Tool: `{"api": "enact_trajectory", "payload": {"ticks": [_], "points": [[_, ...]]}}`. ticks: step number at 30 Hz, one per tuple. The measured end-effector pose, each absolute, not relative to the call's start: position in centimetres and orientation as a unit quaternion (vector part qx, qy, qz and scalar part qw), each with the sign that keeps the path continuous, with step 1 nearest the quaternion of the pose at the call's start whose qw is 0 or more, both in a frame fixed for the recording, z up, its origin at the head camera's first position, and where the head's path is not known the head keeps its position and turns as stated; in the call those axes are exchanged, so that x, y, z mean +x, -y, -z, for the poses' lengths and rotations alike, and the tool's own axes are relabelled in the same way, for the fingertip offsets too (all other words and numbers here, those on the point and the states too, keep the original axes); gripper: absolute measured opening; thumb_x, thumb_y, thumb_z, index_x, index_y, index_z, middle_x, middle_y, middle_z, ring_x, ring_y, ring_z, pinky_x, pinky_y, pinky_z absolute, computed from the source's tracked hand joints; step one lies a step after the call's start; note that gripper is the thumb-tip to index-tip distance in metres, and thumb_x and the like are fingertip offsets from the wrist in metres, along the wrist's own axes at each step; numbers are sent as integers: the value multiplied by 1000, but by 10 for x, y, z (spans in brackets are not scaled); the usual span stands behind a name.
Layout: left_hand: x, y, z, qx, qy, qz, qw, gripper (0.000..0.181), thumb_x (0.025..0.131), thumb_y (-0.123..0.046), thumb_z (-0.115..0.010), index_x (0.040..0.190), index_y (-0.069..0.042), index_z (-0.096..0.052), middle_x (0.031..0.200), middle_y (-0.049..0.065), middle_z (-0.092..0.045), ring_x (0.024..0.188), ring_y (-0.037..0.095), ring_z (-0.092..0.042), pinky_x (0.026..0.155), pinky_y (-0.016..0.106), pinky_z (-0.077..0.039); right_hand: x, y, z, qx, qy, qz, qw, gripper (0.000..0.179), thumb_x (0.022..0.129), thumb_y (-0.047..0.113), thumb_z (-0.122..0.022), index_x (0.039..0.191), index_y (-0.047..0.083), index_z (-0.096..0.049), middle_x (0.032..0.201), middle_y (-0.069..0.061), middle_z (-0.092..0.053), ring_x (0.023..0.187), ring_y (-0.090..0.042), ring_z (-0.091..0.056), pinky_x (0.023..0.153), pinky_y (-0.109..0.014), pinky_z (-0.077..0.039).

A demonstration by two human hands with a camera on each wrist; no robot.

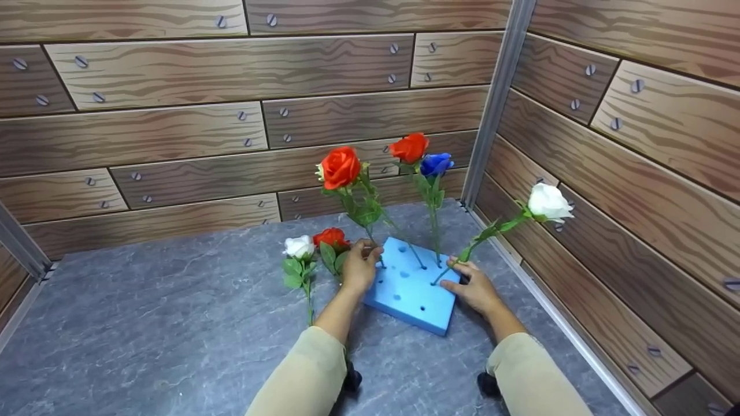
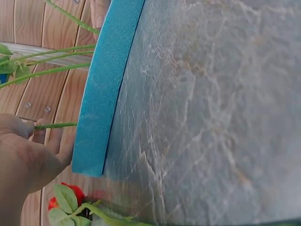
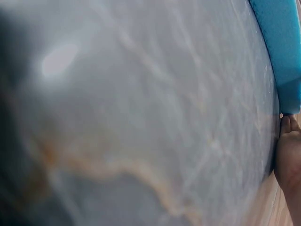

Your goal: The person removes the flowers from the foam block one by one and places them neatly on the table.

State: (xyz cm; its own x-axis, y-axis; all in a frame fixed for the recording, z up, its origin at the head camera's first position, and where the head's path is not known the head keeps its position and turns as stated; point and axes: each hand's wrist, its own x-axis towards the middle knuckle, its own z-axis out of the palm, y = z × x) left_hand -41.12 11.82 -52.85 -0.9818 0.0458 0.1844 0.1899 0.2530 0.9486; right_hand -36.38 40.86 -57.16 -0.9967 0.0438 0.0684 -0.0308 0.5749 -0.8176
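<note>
A light blue foam block (image 1: 407,289) with several holes lies on the grey surface, artificial flowers standing in it. At its left edge, my left hand (image 1: 359,267) pinches a green flower stem (image 2: 56,125) low down, close to the foam. That stem rises toward a red rose (image 1: 341,167), though leaves hide which bloom it carries. My right hand (image 1: 477,289) holds the block's right edge, its thumb over the top rim. Close by, a white rose (image 1: 549,202) leans right from its hole. Farther back stand another red rose (image 1: 409,148) and a blue rose (image 1: 436,164).
Left of the block lie a white rose (image 1: 299,247) and a red rose (image 1: 331,237) on the marbled tabletop (image 1: 173,323). Wood-patterned walls (image 1: 173,75) enclose the back and right, meeting at a metal corner post (image 1: 491,98).
</note>
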Motion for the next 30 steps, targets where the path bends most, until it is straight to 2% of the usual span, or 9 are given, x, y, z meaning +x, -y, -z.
{"api": "enact_trajectory", "payload": {"ticks": [8, 18, 24, 30], "points": [[-411, -119, 526, -71, 780, 619, 58, 12, 110, -19, -65, 113, -7, -69, 121, 18, -79, 112, 33, -78, 88, 38, -62, -364, -409, 572, -7, 888, -459, 38, 67, 101, 30, -80, 159, 9, -54, 174, -19, -38, 164, -45, -29, 135, -60, -27], [-413, -112, 522, -76, 758, 643, 72, 13, 111, -19, -64, 115, -8, -70, 119, 18, -78, 106, 35, -76, 78, 32, -62, -365, -409, 573, -7, 894, -446, 45, 68, 100, 33, -81, 158, 8, -56, 174, -19, -39, 164, -45, -30, 135, -61, -28], [-411, -106, 518, -70, 743, 661, 78, 14, 112, -16, -60, 118, -6, -68, 118, 20, -77, 105, 34, -76, 83, 37, -66, -365, -408, 571, 0, 894, -445, 49, 68, 100, 33, -81, 158, 7, -55, 173, -19, -39, 164, -45, -30, 135, -61, -27], [-408, -101, 515, -57, 731, 676, 73, 20, 112, -14, -59, 127, -2, -66, 128, 27, -73, 110, 36, -76, 92, 45, -68, -364, -408, 570, 3, 893, -447, 49, 67, 100, 31, -80, 158, 6, -55, 173, -19, -40, 164, -45, -30, 135, -61, -27]]}}
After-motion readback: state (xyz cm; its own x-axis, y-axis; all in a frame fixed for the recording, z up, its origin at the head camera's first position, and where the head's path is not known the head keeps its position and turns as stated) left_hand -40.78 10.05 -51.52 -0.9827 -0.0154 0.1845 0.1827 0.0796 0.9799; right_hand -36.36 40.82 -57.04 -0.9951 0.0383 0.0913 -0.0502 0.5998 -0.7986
